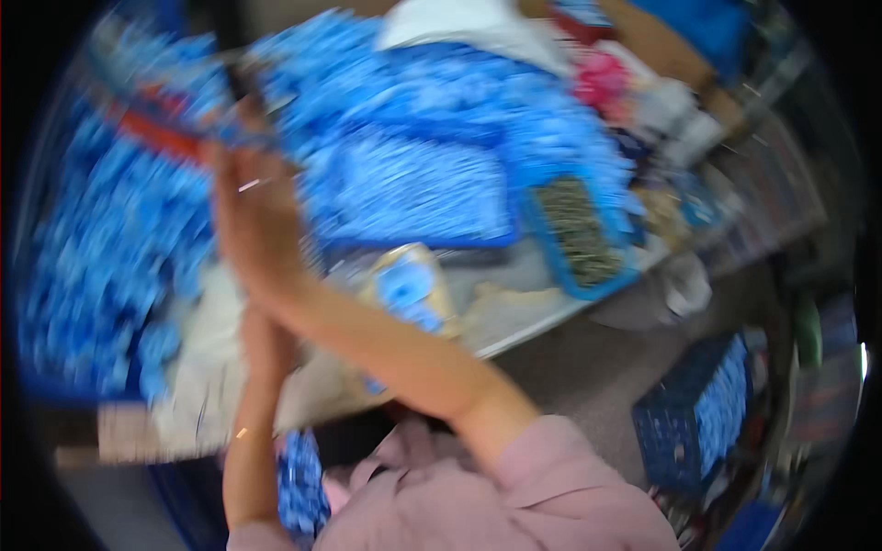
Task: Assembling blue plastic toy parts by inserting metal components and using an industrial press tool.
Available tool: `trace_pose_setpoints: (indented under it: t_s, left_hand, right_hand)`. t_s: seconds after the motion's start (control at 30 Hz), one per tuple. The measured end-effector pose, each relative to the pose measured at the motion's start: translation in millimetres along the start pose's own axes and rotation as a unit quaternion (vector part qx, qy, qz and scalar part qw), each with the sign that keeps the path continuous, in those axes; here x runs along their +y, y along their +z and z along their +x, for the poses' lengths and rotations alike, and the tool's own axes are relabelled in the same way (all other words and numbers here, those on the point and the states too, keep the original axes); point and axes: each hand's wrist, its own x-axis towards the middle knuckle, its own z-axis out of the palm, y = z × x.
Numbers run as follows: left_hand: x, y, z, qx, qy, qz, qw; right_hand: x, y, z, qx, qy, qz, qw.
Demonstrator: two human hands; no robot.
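Motion blur smears both of my hands, which meet at the left of the table, the right one in front of the left. My right hand (257,216) points up and away, with a ring on one finger; its fingertips blend into the blur. Most of my left hand (268,338) is hidden behind the right hand and wrist, so its fingers do not show. Just beyond the fingertips is a blurred orange, partly see-through thing (170,133); whether a hand touches it is unclear. Heaps of small light-blue pieces (119,248) lie around the hands.
A blue tray (432,241) of blue pieces stands mid-table, with a smaller light-blue tray (606,292) of small greyish parts to its right. Before them sits a cream-coloured holder (439,298) with blue pieces. A dark crate (666,427) stands on the floor at right. A dark post (230,41) rises beyond my hands.
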Motion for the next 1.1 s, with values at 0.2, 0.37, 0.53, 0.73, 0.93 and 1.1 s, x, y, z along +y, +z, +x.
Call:
trace_pose_setpoints:
  t_s: [0.2, 0.37, 0.53, 0.73, 0.93, 1.1]
  left_hand:
    - [-2, -31, 29, -0.020, 0.017, 0.036, 0.999]
    - [-22, -2, 42, 0.048, 0.159, 0.017, 0.986]
    - [-8, -34, 24, -0.017, 0.061, 0.073, 0.995]
    - [6, -28, 23, 0.030, 0.056, -0.034, 0.997]
    - [19, -44, 14, 0.057, 0.074, -0.022, 0.995]
    - [32, -44, 10, 0.047, 0.068, -0.014, 0.996]
  right_hand:
    - [-1, 27, 31, -0.013, -0.055, 0.065, 0.996]
    - [-5, 48, 49, -0.136, -0.078, -0.033, 0.987]
    - [-15, 97, 61, -0.063, 0.074, 0.042, 0.994]
    - [59, 50, 48, -0.003, 0.004, 0.188, 0.982]
    - [42, -60, 76, -0.291, 0.050, 0.182, 0.938]
    - [-13, -108, 59, -0.420, 0.125, 0.463, 0.770]
